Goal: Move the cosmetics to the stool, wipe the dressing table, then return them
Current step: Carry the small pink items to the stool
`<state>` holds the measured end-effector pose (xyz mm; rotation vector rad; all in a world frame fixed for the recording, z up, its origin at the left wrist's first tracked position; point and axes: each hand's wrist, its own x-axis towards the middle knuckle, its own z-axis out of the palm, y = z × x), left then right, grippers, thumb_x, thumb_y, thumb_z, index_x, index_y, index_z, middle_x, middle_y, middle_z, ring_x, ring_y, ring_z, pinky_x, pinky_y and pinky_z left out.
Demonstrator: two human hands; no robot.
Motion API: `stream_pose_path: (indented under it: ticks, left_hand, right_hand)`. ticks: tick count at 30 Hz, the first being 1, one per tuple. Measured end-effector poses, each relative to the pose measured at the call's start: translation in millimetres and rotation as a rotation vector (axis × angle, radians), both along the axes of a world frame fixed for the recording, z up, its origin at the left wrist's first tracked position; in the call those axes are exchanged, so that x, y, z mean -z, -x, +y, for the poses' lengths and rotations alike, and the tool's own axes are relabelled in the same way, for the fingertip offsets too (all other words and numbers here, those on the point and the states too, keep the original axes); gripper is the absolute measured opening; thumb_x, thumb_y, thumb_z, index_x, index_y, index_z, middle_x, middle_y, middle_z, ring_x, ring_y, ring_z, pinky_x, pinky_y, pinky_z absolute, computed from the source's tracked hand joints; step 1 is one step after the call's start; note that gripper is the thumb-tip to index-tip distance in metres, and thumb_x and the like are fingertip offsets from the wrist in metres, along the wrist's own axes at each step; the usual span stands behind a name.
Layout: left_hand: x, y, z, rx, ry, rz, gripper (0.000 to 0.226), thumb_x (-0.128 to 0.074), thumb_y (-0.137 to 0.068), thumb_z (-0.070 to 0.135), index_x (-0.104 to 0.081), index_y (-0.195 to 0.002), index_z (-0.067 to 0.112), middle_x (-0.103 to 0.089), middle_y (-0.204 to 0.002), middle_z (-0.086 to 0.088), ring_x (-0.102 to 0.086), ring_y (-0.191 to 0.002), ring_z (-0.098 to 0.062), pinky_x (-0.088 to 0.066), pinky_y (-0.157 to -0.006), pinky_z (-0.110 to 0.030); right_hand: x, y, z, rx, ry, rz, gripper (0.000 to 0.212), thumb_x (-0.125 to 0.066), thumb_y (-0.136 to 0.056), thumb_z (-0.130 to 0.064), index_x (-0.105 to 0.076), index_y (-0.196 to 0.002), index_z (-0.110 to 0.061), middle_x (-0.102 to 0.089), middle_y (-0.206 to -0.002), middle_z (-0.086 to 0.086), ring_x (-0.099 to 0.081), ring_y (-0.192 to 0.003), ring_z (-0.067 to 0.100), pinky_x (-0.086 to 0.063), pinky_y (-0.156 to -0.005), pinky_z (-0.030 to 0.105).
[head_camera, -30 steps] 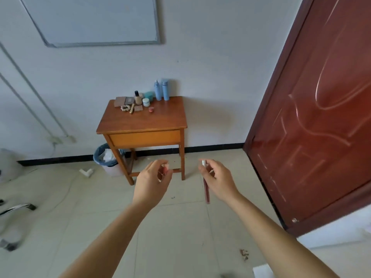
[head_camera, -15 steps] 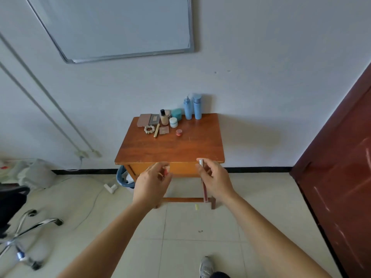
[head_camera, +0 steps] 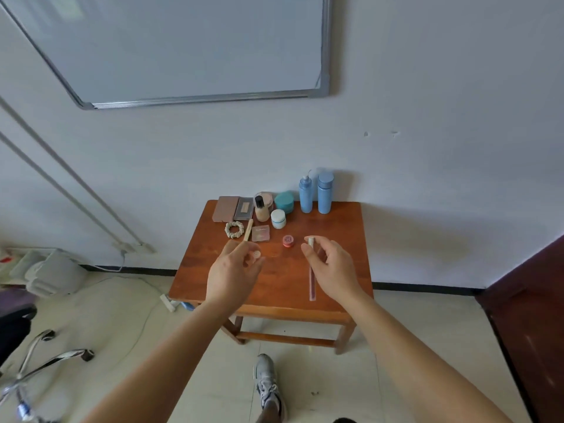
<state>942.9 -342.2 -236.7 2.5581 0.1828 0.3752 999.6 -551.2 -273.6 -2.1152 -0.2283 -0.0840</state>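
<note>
Cosmetics (head_camera: 262, 209) clustered at back edge of dressing table (head_camera: 274, 288) | my left hand (head_camera: 232, 271) pinches small round piece (head_camera: 257, 254) over tabletop | my right hand (head_camera: 334, 267) grips slim red tube (head_camera: 312, 288), silver cap up

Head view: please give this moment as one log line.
left hand pinches small round item | right hand holds slim red tube | both seen over dressing table | other cosmetics at its back
</note>
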Motion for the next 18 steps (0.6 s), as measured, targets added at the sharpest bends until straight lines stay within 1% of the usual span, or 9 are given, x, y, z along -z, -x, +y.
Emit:
stream_pose_path:
  ticks: [3,6,8,10,11,13,15,16,18]
  left_hand:
    - [22,-37,9,0.022,-0.011,0.040,0.016,-0.070,-0.087,0.034,-0.064,-0.101,0.029,-0.053,-0.081,0.015,-0.054,-0.066,-0.002,-0.044,-0.052,-0.016]
    - [44,-80,19,0.040,0.012,0.086,0.012,-0.067,-0.089,0.037,-0.061,-0.097,0.030,-0.056,-0.083,0.015,-0.056,-0.068,-0.003,-0.049,-0.053,-0.021]
    - [57,-109,26,0.056,0.032,0.112,0.010,-0.064,-0.090,0.037,-0.058,-0.093,0.030,-0.056,-0.079,0.015,-0.056,-0.064,-0.005,-0.049,-0.049,-0.023]
    - [73,-140,38,0.072,0.033,0.166,0.011,-0.065,-0.089,0.030,-0.054,-0.089,0.029,-0.054,-0.074,0.015,-0.054,-0.058,-0.006,-0.041,-0.044,-0.021]
    - [80,-152,42,0.074,0.029,0.198,0.014,-0.066,-0.089,0.026,-0.052,-0.088,0.029,-0.053,-0.073,0.015,-0.053,-0.055,-0.005,-0.037,-0.043,-0.019]
    - [98,-179,51,0.078,0.025,0.271,0.018,-0.065,-0.088,0.024,-0.047,-0.085,0.029,-0.053,-0.071,0.014,-0.051,-0.054,-0.004,-0.033,-0.044,-0.019]
    - [117,-200,57,0.084,0.029,0.348,0.020,-0.064,-0.087,0.025,-0.044,-0.084,0.029,-0.053,-0.069,0.013,-0.052,-0.054,-0.005,-0.035,-0.044,-0.022]
    - [125,-206,57,0.090,0.029,0.386,0.020,-0.062,-0.088,0.026,-0.043,-0.084,0.029,-0.054,-0.070,0.011,-0.053,-0.055,-0.006,-0.039,-0.045,-0.024]
    - [144,-218,59,0.119,0.000,0.482,0.017,-0.059,-0.089,0.029,-0.043,-0.087,0.028,-0.060,-0.078,0.006,-0.057,-0.060,-0.011,-0.048,-0.049,-0.028]
  right_hand:
    - [16,-25,3,0.015,0.023,0.054,0.031,-0.049,-0.096,-0.056,-0.063,-0.108,-0.032,-0.061,-0.078,-0.011,-0.060,-0.071,0.007,-0.052,-0.063,0.024]
    - [30,-57,8,0.054,0.056,0.105,0.025,-0.052,-0.097,-0.052,-0.063,-0.108,-0.033,-0.063,-0.079,-0.013,-0.061,-0.071,0.003,-0.047,-0.061,0.016]
    - [40,-79,15,0.072,0.083,0.151,0.020,-0.054,-0.097,-0.048,-0.062,-0.109,-0.034,-0.065,-0.090,-0.016,-0.061,-0.082,0.001,-0.047,-0.068,0.014]
    - [52,-103,27,0.097,0.101,0.228,0.013,-0.057,-0.096,-0.042,-0.060,-0.107,-0.037,-0.065,-0.101,-0.018,-0.061,-0.092,0.001,-0.049,-0.076,0.016]
    - [56,-111,32,0.096,0.120,0.268,0.010,-0.058,-0.096,-0.039,-0.059,-0.106,-0.038,-0.065,-0.103,-0.018,-0.061,-0.095,0.001,-0.050,-0.078,0.018]
    - [69,-135,45,0.097,0.159,0.334,0.011,-0.060,-0.096,-0.035,-0.058,-0.107,-0.038,-0.064,-0.106,-0.017,-0.062,-0.096,0.001,-0.052,-0.080,0.019]
    - [82,-153,56,0.123,0.184,0.371,0.013,-0.059,-0.097,-0.032,-0.059,-0.109,-0.036,-0.064,-0.107,-0.017,-0.061,-0.096,0.000,-0.049,-0.078,0.016]
    - [87,-157,59,0.133,0.201,0.382,0.014,-0.058,-0.097,-0.032,-0.060,-0.110,-0.035,-0.063,-0.108,-0.016,-0.061,-0.097,0.000,-0.046,-0.078,0.014]
    - [104,-164,65,0.138,0.256,0.422,0.018,-0.057,-0.098,-0.032,-0.061,-0.115,-0.032,-0.062,-0.111,-0.014,-0.060,-0.101,0.003,-0.045,-0.080,0.016]
